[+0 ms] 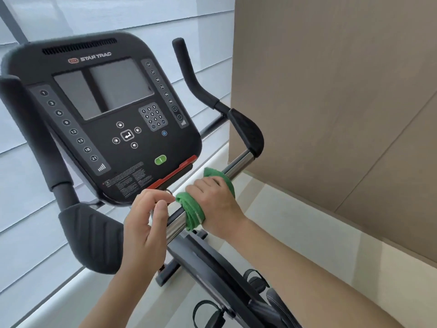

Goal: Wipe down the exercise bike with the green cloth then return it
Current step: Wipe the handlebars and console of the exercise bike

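The exercise bike's black console [106, 114] fills the left of the view, tilted. Below it runs a chrome handlebar [238, 162] slanting from lower left to upper right. The green cloth [192, 213] is wrapped around that bar, and my right hand [212, 204] grips it there from above. My left hand [146, 228] hovers just left of the cloth, by the bar's lower end, fingers loosely curled with thumb and forefinger close together and nothing seen in them.
Black padded grips stick out at lower left [89, 240] and right [248, 133], with an upright black horn [186, 67] behind. The bike frame and pedal straps [212, 313] sit below. A tan wall [331, 91] stands close on the right; pale window blinds [23, 233] lie behind.
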Available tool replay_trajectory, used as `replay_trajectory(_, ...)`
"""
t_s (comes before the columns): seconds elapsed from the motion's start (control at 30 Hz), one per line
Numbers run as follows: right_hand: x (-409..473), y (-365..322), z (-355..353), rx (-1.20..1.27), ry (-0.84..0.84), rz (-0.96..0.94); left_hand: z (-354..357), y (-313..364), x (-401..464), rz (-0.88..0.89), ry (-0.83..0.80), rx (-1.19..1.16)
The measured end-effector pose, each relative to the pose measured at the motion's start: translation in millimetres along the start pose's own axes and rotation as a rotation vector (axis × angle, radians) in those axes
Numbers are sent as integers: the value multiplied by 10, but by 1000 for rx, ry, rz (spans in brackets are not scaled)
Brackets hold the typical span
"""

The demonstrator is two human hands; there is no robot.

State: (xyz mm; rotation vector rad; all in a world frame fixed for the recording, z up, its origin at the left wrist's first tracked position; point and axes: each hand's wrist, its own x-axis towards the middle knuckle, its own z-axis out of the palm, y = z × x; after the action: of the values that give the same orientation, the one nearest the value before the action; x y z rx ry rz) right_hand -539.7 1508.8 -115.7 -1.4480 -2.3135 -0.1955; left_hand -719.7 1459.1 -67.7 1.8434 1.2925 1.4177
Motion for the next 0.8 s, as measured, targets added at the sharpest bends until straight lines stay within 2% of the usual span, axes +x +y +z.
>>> replay_trajectory(0.2, -111, -257, -10, -59, 104, 150, -6, 13, -11, 16, -130, 76)
replay_trajectory(0.33, -406, -294, -162, 162, 148, 228, -48, -24, -16, 50, -204, 58)
replay_trajectory(0.4, -757, -291, -126, 234, 97, 334, -70, -52, -14, 82, -268, 66)
replay_trajectory(0.5, -1298, -366, -48, 256, 98, 610, -106, -70, -30, 142, -379, 87)
replay_trajectory(0.6, -1604, -603, -130, 258, 154, 760, -152, -50, -90, 177, -516, 0)
replay_trajectory(0.67, -1767, -812, -227, 259, 198, 822, -171, 0, -222, 130, -631, -114)
replay_trajectory(0.8, -2113, -1248, -370, 271, 268, 966, -78, 61, -671, 52, -978, -269)
